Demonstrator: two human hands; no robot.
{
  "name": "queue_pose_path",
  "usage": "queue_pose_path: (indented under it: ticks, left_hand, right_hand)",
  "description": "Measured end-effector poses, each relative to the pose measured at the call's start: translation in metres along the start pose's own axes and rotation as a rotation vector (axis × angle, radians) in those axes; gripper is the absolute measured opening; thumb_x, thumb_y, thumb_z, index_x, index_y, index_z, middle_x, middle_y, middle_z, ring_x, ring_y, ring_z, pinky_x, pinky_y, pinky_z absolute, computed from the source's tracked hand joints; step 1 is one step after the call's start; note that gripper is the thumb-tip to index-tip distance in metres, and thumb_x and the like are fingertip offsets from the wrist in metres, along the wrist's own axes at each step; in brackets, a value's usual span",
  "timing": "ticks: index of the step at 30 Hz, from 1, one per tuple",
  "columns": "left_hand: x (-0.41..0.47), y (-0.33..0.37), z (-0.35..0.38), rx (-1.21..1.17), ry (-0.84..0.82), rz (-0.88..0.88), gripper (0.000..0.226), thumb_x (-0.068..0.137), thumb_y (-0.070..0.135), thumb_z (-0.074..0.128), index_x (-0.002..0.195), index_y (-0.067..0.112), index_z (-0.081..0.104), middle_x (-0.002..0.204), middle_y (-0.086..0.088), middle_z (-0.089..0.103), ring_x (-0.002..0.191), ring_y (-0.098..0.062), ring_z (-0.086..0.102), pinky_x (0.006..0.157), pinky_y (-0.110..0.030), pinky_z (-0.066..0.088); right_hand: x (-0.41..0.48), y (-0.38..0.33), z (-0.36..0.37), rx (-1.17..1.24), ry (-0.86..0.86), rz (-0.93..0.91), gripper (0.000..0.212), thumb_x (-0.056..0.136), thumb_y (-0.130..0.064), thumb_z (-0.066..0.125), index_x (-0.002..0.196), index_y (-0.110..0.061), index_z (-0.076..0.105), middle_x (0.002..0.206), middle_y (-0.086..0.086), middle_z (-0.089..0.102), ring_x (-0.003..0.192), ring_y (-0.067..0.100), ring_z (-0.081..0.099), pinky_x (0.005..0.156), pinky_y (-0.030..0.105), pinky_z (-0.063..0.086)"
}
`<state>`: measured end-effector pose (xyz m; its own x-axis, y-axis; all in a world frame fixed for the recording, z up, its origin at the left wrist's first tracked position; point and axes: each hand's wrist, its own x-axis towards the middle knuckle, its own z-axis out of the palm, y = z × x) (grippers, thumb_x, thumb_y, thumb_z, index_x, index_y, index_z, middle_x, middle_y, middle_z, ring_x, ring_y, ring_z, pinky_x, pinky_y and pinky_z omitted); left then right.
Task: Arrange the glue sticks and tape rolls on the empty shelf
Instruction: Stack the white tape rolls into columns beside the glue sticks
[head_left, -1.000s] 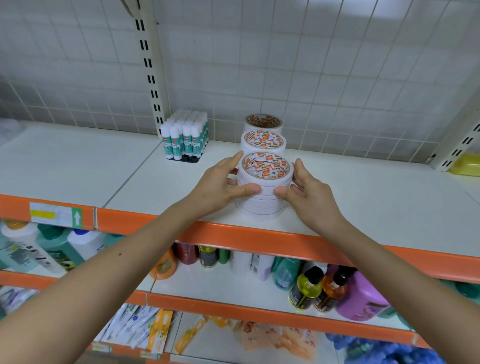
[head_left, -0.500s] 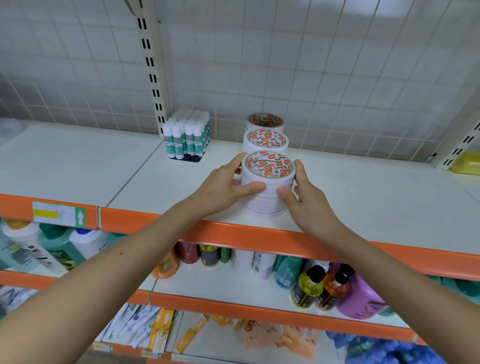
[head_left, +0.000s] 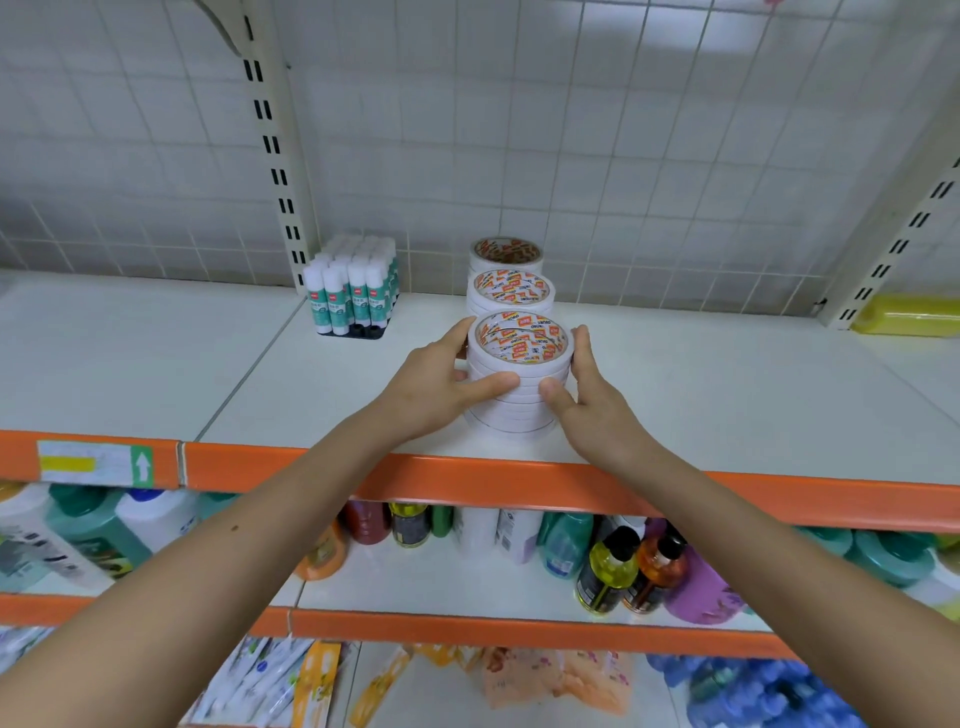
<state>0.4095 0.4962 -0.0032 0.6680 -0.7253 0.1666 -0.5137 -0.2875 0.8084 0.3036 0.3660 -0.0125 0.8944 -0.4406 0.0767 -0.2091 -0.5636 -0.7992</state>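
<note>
1. Clamping front tape stack (head_left: 519, 340) between left hand (head_left: 436, 387) and right hand (head_left: 602, 410), curling fingers round its sides and pressing both thumbs on the near wall.
2. Placing it on the top shelf (head_left: 727, 395), close to the orange front edge (head_left: 519, 483), apparently resting on the board (base line partly hidden by the hands).
3. Lining it up with middle tape stack (head_left: 511, 288) and back tape stack (head_left: 506, 252) directly behind, making one front-to-back row toward the grid panel; touching or just beside, cannot tell.
4. Reading the orientation as upright: running the stack's long axis vertically, facing printed labels up, pointing roll holes at the ceiling. Seeing lower rolls a touch offset from upper ones, possibly lens warp.
5. Noting glue sticks (head_left: 353, 291) as an upright block on a dark tray, caps up, left of the tape row beside the slotted post, well apart from both hands.
6. Judging progress as nearly done: glue block and three tape stacks all on the shelf. Leaving, probably, only squaring the front stack and letting go; seeing no loose rolls or sticks elsewhere.
</note>
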Motion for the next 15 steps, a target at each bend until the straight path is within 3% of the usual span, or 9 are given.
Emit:
queue_pose_path:
  ticks: [3,6,8,11,15]
  left_hand:
    - [0.0,0.001,0.002,0.02,0.003,0.002,0.057,0.082,0.032,0.065,0.133,0.027,0.039,0.111,0.017,0.052,0.098,-0.009,0.055,0.069,0.001,0.04]
    - [-0.002,0.005,0.001,0.082,-0.022,0.007,0.059,0.084,0.035,0.062,0.135,0.025,0.035,0.119,0.014,0.053,0.108,-0.009,0.053,0.073,-0.006,0.038]
    - [-0.006,0.015,-0.002,0.139,-0.004,0.04,0.067,0.085,0.034,0.061,0.14,0.015,0.029,0.131,0.016,0.044,0.113,-0.001,0.042,0.077,0.0,0.03]
    - [-0.009,0.036,-0.006,0.249,0.131,0.157,0.072,0.085,0.031,0.061,0.143,0.007,0.026,0.13,0.019,0.032,0.115,0.009,0.028,0.085,0.011,0.009]
    - [0.002,0.073,0.022,0.456,0.1,0.288,0.066,0.088,0.034,0.057,0.144,0.014,0.027,0.15,0.001,0.029,0.138,-0.012,0.024,0.102,-0.009,0.011]
  right_hand:
    - [0.002,0.002,0.004,0.031,0.017,-0.003,0.068,0.097,-0.018,0.036,0.144,-0.014,-0.014,0.154,0.001,0.012,0.14,0.016,0.02,0.097,0.012,0.018]
    - [0.004,0.003,0.002,0.032,-0.029,-0.018,0.071,0.097,-0.02,0.037,0.142,-0.012,-0.017,0.156,0.001,-0.003,0.143,0.014,0.006,0.109,0.019,0.01]
    - [0.003,0.007,-0.008,-0.019,-0.069,-0.019,0.074,0.096,-0.025,0.041,0.143,-0.014,-0.015,0.155,-0.002,-0.009,0.143,0.011,0.0,0.111,0.02,0.006]
    - [0.002,0.016,-0.032,-0.059,-0.035,-0.001,0.07,0.093,-0.028,0.047,0.146,-0.024,0.002,0.155,-0.006,0.01,0.141,0.01,0.015,0.108,0.018,0.015]
    - [-0.007,0.034,-0.078,-0.117,0.009,0.005,0.055,0.092,-0.027,0.05,0.142,-0.028,0.028,0.15,-0.008,0.028,0.138,0.01,0.026,0.105,0.016,0.019]
